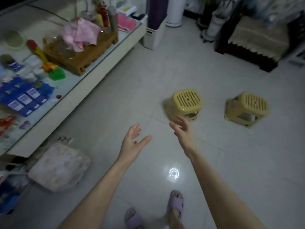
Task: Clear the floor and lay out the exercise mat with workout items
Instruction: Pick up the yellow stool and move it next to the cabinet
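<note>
Two small yellow plastic stools stand on the pale tiled floor: the nearer stool (185, 103) in the middle, the other stool (247, 109) to its right. My right hand (183, 131) reaches forward with fingers spread, just short of the nearer stool's front edge, holding nothing. My left hand (133, 140) is open too, palm turned inward, over bare floor left of the right hand. A purple rolled mat (156, 12) stands upright in a white bin (154, 37) at the back.
A low glass-topped table (92, 66) crowded with boxes, bottles and a wooden tray runs along the left. A white wrapped bundle (59, 167) and bags lie on the floor at lower left. A dark wooden chair (257, 40) stands at back right. My feet wear purple slippers (175, 204).
</note>
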`<state>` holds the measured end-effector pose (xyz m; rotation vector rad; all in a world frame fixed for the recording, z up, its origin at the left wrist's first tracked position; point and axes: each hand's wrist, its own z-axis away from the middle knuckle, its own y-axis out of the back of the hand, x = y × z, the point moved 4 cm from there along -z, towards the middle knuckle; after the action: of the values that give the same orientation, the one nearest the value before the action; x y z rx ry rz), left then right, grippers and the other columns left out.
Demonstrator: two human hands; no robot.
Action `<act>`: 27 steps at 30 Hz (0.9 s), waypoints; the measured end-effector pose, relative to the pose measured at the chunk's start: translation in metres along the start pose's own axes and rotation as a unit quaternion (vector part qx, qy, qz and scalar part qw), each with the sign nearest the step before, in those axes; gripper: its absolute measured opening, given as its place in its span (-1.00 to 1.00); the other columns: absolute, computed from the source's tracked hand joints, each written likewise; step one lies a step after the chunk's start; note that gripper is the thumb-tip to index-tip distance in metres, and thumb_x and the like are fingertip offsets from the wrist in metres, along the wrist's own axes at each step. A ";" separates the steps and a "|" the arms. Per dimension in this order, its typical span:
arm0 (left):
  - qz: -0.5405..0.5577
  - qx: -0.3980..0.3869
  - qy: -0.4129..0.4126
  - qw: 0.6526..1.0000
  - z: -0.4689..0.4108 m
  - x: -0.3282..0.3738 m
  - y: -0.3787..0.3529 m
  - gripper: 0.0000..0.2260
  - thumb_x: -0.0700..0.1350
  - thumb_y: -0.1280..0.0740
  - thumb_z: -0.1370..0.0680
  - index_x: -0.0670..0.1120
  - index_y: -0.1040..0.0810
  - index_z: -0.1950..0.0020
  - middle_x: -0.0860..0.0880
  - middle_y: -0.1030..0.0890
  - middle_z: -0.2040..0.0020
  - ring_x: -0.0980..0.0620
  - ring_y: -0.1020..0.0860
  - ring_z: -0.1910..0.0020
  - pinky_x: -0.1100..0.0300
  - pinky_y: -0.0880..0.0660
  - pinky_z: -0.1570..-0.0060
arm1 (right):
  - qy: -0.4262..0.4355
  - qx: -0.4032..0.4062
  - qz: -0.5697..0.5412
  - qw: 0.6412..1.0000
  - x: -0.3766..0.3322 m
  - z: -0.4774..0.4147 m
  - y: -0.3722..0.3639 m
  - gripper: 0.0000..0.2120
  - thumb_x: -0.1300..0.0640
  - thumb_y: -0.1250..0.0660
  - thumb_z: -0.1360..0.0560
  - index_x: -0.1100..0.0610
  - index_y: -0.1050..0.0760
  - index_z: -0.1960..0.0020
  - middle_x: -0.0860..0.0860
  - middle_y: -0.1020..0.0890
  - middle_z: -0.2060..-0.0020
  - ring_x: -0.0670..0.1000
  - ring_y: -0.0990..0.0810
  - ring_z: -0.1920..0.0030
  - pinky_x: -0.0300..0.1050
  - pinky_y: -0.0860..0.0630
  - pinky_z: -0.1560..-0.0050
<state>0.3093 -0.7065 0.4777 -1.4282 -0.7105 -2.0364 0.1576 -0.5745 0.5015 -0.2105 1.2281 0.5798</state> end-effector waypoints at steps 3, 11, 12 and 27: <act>-0.011 -0.032 -0.008 0.999 -0.008 0.012 -0.057 -0.50 -0.12 -0.50 -0.39 0.08 -0.37 -0.26 0.00 -0.50 -0.16 0.03 -0.49 -0.15 0.13 -0.40 -0.17 | -0.004 0.028 -0.010 1.000 0.003 -0.007 0.057 -0.51 0.08 -0.39 -0.49 0.11 -0.36 -0.37 0.08 -0.55 -0.20 -0.02 -0.55 -0.14 -0.06 -0.47 -0.17; -0.020 -0.076 -0.015 0.997 -0.024 0.041 -0.226 -0.50 -0.13 -0.47 -0.42 0.02 -0.37 -0.30 -0.03 -0.49 -0.20 0.04 -0.48 -0.17 0.45 -0.42 0.09 | -0.008 0.071 -0.044 0.996 0.006 -0.054 0.224 -0.52 0.11 -0.38 -0.50 0.15 -0.37 -0.37 0.07 -0.56 -0.16 -0.07 -0.55 -0.06 -0.15 -0.48 -0.10; -0.019 -0.077 -0.014 0.997 -0.026 0.042 -0.236 -0.50 -0.13 -0.47 -0.42 0.03 -0.37 -0.30 -0.03 -0.49 -0.20 0.04 -0.49 -0.17 0.46 -0.41 0.10 | -0.007 0.074 -0.045 0.996 0.006 -0.059 0.235 -0.54 0.12 -0.38 -0.50 0.14 -0.37 -0.36 0.07 -0.56 -0.14 -0.11 -0.55 -0.03 -0.19 -0.49 -0.06; -0.021 -0.045 0.011 0.999 -0.159 0.057 -0.398 -0.61 -0.03 -0.50 -0.38 0.24 -0.43 -0.09 0.21 -0.52 -0.05 0.08 -0.52 -0.13 0.31 -0.41 0.03 | -0.017 0.053 -0.016 0.998 0.016 -0.237 0.369 -0.53 0.07 -0.39 -0.48 0.11 -0.39 -0.35 0.02 -0.57 -0.10 -0.15 -0.55 -0.01 -0.30 -0.47 0.09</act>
<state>-0.0887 -0.5407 0.4415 -1.4501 -0.6520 -2.1372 -0.2279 -0.3676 0.4630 -0.1303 1.2170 0.4881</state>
